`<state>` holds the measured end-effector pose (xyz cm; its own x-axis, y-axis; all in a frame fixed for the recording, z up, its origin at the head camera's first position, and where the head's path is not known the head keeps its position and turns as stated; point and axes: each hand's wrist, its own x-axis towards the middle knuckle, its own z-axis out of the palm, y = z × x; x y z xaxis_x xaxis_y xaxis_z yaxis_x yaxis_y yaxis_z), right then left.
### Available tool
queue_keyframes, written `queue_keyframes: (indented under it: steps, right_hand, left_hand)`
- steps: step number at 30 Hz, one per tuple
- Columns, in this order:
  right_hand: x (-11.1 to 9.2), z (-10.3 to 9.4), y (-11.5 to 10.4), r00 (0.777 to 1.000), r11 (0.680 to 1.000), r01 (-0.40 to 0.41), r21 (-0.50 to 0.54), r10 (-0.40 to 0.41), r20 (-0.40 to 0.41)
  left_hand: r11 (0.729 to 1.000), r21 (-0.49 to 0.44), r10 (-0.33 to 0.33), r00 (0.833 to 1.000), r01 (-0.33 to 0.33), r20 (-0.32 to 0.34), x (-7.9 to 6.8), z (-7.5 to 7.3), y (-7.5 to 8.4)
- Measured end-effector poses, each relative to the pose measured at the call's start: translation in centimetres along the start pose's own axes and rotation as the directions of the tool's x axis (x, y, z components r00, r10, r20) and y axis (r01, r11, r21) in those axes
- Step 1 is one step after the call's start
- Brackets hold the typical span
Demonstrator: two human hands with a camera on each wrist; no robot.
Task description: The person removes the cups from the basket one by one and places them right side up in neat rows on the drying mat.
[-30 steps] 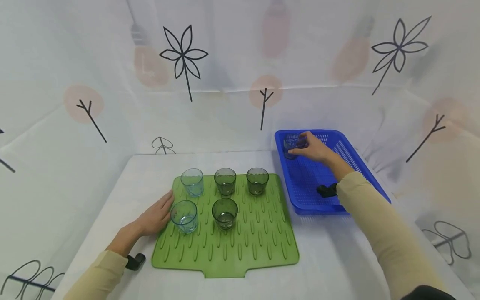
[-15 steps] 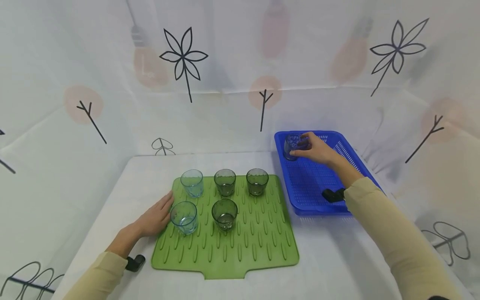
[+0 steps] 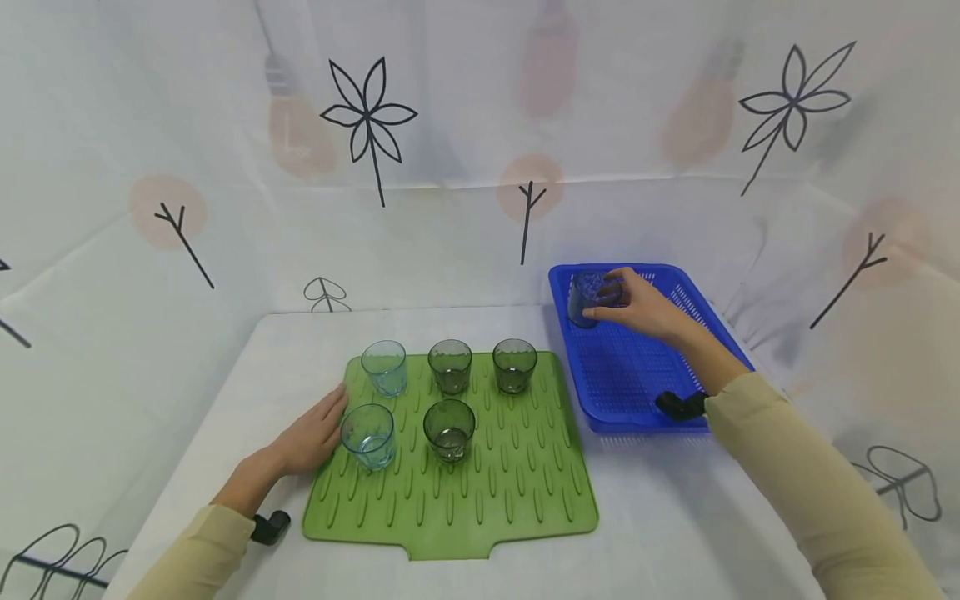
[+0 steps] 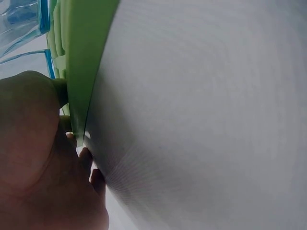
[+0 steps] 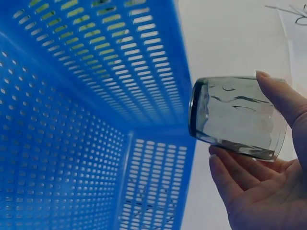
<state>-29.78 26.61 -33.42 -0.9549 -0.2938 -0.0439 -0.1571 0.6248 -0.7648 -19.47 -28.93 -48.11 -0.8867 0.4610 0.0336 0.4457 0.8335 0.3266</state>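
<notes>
In the head view my right hand (image 3: 643, 308) grips a dark-tinted glass (image 3: 586, 302) at the far left corner of the blue basket (image 3: 622, 367). The right wrist view shows the glass (image 5: 237, 117) between thumb and fingers, beside the basket wall. My left hand (image 3: 309, 435) lies at the left edge of a green drying mat (image 3: 517, 492), its fingers fairly straight and touching the edge. Nearest to it are a light-blue glass (image 3: 368, 437) and a second light-blue glass (image 3: 385, 368). Three dark-tinted glasses stand on the mat: front (image 3: 449, 432), back middle (image 3: 450, 367) and back right (image 3: 514, 367).
A white-covered table (image 3: 300, 337) carries the mat and basket, with the basket right of the mat. A white patterned cloth (image 3: 450, 242) rises behind and at both sides. Black wrist devices sit near each cuff.
My right forearm and wrist have shifted to the right, with the hand and its glass nudging slightly the same way. The left hand and the glasses on the mat stay put.
</notes>
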Motion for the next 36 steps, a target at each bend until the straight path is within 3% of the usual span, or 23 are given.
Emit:
queue_keyframes:
  steps: [8,14,18,25,30,36]
  right_hand:
    - [-2.1,0.9,-1.3,0.999,0.999,0.040,0.016,-0.040,-0.001]
    - [-3.8,2.5,-2.6,0.996,0.995,0.088,0.048,-0.088,0.010]
    - [-4.7,3.9,-3.0,0.993,0.992,0.116,0.057,-0.117,0.019]
    - [-6.5,6.9,-4.1,0.986,0.985,0.159,0.067,-0.162,0.036]
    - [-7.5,9.0,-4.7,0.980,0.981,0.189,0.051,-0.192,0.056]
    - [-7.9,11.1,-4.5,0.971,0.973,0.215,0.085,-0.222,0.093]
  left_hand:
    - [0.999,0.008,-0.038,0.998,0.038,0.041,0.0,-0.7,1.1]
    - [0.999,-0.037,-0.005,1.000,0.005,0.005,0.0,-0.1,0.5]
    - [1.000,-0.029,-0.005,1.000,0.005,-0.001,0.1,0.0,0.3]
    - [0.998,-0.025,-0.059,0.997,0.061,0.050,0.1,-0.6,0.5]
    - [0.998,-0.014,-0.055,0.996,0.056,0.072,0.1,-0.7,0.6]
    - [0.999,-0.028,-0.036,0.998,0.037,0.051,0.3,-0.3,0.1]
